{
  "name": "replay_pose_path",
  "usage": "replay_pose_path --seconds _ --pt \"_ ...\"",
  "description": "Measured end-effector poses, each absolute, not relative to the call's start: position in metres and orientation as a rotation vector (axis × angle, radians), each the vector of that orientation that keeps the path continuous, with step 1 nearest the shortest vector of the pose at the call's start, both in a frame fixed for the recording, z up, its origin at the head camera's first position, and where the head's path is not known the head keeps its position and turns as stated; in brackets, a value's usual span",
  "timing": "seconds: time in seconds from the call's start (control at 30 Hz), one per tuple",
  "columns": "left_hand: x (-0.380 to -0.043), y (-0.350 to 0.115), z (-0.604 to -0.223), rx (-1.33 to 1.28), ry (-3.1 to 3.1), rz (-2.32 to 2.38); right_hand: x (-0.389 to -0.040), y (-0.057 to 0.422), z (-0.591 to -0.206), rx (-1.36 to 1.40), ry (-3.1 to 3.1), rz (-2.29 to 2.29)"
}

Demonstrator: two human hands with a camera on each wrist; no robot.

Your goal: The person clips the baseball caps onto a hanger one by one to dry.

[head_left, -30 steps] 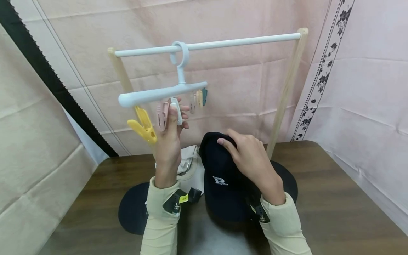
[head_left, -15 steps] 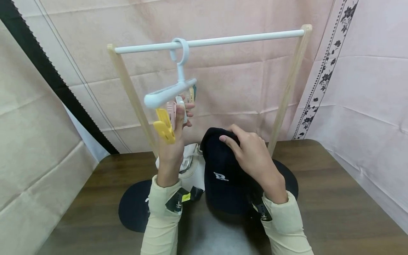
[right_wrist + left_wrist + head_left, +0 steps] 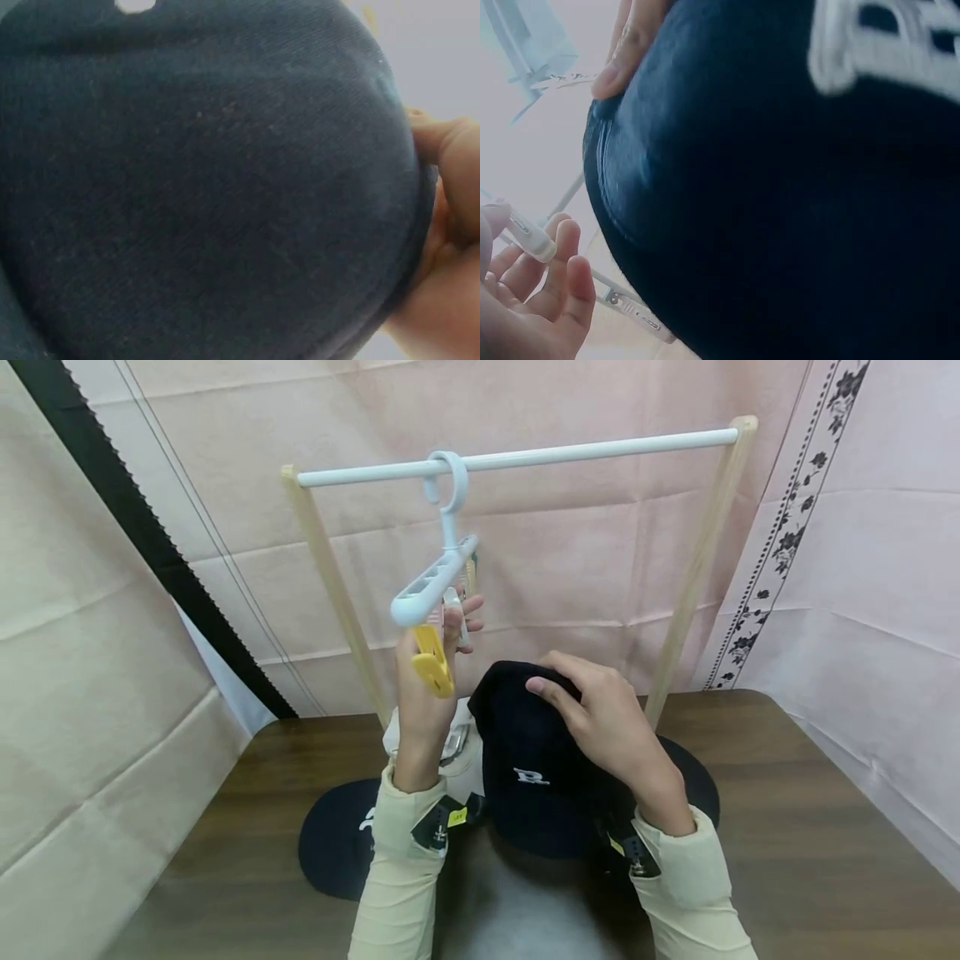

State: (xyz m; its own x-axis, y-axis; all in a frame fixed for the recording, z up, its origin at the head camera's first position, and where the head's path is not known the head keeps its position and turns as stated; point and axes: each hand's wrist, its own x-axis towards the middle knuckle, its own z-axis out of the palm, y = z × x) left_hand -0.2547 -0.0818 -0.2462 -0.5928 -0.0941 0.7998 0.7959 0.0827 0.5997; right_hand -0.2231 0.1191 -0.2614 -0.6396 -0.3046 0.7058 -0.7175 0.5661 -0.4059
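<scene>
In the head view my left hand is raised under a light blue hanger and pinches a white clothespin hanging from it. The left wrist view shows this white clothespin between thumb and fingers. A yellow clothespin dangles from the hanger's near end, in front of that hand; other clips are partly hidden behind it. My right hand grips the top edge of a navy cap with a white letter, thumb on the near side. The cap's dark fabric fills most of the right wrist view.
The hanger hooks over a white bar between two wooden posts. On the brown table lie a white cap, a dark cap at left, and a dark brim behind my right wrist. Cloth backs the rack.
The hanger has swivelled on the bar, its near end swinging right and toward me, while my left hand keeps its pinch on the white clothespin. My right hand still holds the cap.
</scene>
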Motion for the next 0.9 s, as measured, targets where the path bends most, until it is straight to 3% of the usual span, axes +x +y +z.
replay_pose_path --seconds 0.9 --pt "-0.259 -0.09 -0.245 -0.769 -1.678 -1.649 -0.244 0.079 -0.253 0.871 -2.229 0.971"
